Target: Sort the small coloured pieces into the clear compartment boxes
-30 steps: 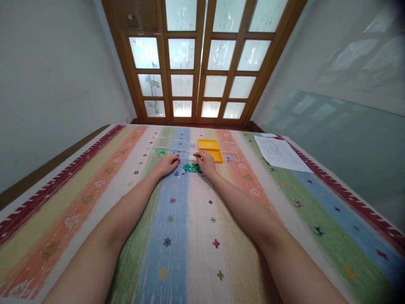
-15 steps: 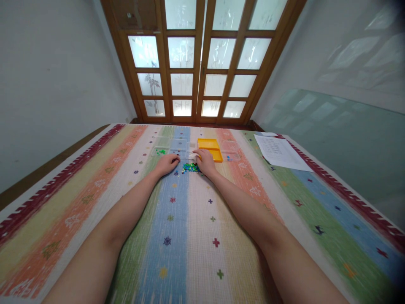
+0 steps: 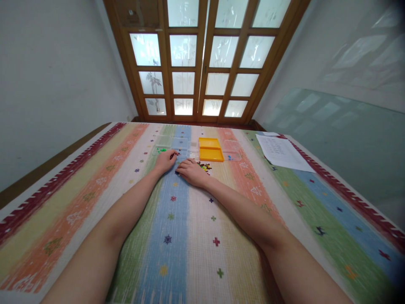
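Observation:
My left hand (image 3: 166,161) rests on the cloth at the near edge of a clear plastic box (image 3: 155,151). Its fingers are curled together, and whatever they may hold is too small to make out. Green bits (image 3: 162,150) lie in that box beside the hand. My right hand (image 3: 191,171) lies palm down, fingers stretched leftward over the cloth. A pile of tiny yellow, green and dark red pieces (image 3: 205,166) shows beyond it, partly hidden by the hand. Dark specks are near its fingertips.
An open yellow box (image 3: 211,154) stands behind the pile. Right of it is another clear box (image 3: 238,155) holding a few blue bits (image 3: 230,157). A printed sheet (image 3: 281,152) lies at the right on the striped tablecloth (image 3: 202,253). Glazed doors (image 3: 196,63) stand beyond the table.
My right hand has moved left and nearer, its fingers now over the cloth close to my left hand. The blue-green pieces are now covered, and yellow and dark red ones show. My left hand has shifted slightly.

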A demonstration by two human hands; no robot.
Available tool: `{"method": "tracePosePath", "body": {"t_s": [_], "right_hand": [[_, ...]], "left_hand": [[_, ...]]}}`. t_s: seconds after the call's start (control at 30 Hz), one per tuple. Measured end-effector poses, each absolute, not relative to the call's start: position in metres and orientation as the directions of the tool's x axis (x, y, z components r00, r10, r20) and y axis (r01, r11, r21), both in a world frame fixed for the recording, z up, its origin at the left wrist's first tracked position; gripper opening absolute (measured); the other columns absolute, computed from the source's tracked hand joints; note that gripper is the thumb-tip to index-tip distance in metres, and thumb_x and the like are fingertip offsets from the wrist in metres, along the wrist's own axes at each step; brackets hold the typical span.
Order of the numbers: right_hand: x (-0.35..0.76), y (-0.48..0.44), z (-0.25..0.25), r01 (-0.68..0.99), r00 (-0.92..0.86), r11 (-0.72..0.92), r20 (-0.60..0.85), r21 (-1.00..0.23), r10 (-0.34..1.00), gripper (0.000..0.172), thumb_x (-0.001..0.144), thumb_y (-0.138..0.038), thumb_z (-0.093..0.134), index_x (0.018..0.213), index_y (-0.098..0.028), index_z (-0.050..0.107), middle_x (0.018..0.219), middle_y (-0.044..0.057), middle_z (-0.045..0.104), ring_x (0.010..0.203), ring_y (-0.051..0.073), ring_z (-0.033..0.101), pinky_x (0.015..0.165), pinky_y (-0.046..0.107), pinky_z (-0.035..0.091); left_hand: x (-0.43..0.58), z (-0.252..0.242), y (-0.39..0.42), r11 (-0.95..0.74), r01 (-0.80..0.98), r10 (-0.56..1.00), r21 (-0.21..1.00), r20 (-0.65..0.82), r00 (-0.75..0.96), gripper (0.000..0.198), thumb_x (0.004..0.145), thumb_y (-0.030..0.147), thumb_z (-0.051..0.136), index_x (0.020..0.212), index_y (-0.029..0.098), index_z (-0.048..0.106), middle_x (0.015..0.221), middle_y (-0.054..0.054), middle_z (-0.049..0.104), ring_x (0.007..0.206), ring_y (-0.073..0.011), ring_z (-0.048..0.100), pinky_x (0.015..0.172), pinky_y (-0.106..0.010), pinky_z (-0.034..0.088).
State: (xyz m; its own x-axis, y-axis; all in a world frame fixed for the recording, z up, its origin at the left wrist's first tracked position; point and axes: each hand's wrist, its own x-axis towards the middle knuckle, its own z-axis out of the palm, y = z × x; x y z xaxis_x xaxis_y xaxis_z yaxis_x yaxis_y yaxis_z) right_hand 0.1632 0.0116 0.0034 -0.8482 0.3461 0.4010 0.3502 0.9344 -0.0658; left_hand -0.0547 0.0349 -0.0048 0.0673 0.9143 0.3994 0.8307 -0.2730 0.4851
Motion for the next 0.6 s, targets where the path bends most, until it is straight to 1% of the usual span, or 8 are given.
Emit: {"method": "tracePosePath", "body": {"t_s": [0.07,0.23,0.4,0.5,0.6], "right_hand": [[0.163,0.013,0.003,0.373,-0.851,0.926,0.38,-0.049,0.363,0.024,0.103,-0.019,0.06,0.12,-0.022,0.076,0.114,0.009,0.073,0.116,0.024,0.058,0.109,0.044,0.034],[0.16,0.015,0.001,0.452,-0.822,0.892,0.378,-0.025,0.427,0.02,0.103,-0.022,0.061,0.117,-0.022,0.076,0.111,0.009,0.072,0.115,0.026,0.055,0.106,0.044,0.034],[0.156,0.017,-0.003,0.486,-0.803,0.874,0.391,-0.011,0.451,0.015,0.102,-0.02,0.062,0.107,-0.021,0.076,0.105,0.009,0.071,0.111,0.026,0.053,0.103,0.042,0.035],[0.159,0.02,-0.003,0.479,-0.787,0.876,0.416,-0.053,0.455,0.014,0.102,-0.021,0.063,0.107,-0.022,0.076,0.103,0.008,0.072,0.109,0.026,0.053,0.101,0.04,0.035],[0.17,0.03,0.002,0.509,-0.709,0.845,0.478,-0.162,0.518,0.017,0.103,-0.021,0.061,0.111,-0.022,0.075,0.106,0.009,0.074,0.107,0.025,0.056,0.099,0.038,0.037]], "left_hand": [[-0.054,-0.005,0.035,-0.282,0.833,0.916,0.477,0.393,0.085,0.027,0.096,0.025,0.054,0.107,0.021,0.079,0.089,-0.005,0.077,0.081,-0.0212,0.067,0.078,-0.031,0.048],[-0.053,-0.005,0.035,-0.302,0.826,0.919,0.476,0.375,0.12,0.027,0.097,0.026,0.054,0.107,0.021,0.079,0.089,-0.005,0.077,0.081,-0.0212,0.067,0.078,-0.031,0.048],[-0.052,-0.005,0.035,-0.296,0.828,0.923,0.477,0.365,0.12,0.027,0.097,0.026,0.054,0.106,0.021,0.079,0.09,-0.005,0.077,0.082,-0.0214,0.067,0.079,-0.031,0.048],[-0.052,-0.005,0.035,-0.305,0.822,0.924,0.481,0.357,0.134,0.027,0.097,0.027,0.054,0.107,0.021,0.078,0.093,-0.005,0.078,0.084,-0.0215,0.068,0.081,-0.031,0.049],[-0.054,-0.007,0.036,-0.32,0.816,0.92,0.481,0.362,0.147,0.028,0.096,0.028,0.053,0.108,0.022,0.078,0.096,-0.005,0.078,0.087,-0.0219,0.068,0.083,-0.031,0.049]]}}
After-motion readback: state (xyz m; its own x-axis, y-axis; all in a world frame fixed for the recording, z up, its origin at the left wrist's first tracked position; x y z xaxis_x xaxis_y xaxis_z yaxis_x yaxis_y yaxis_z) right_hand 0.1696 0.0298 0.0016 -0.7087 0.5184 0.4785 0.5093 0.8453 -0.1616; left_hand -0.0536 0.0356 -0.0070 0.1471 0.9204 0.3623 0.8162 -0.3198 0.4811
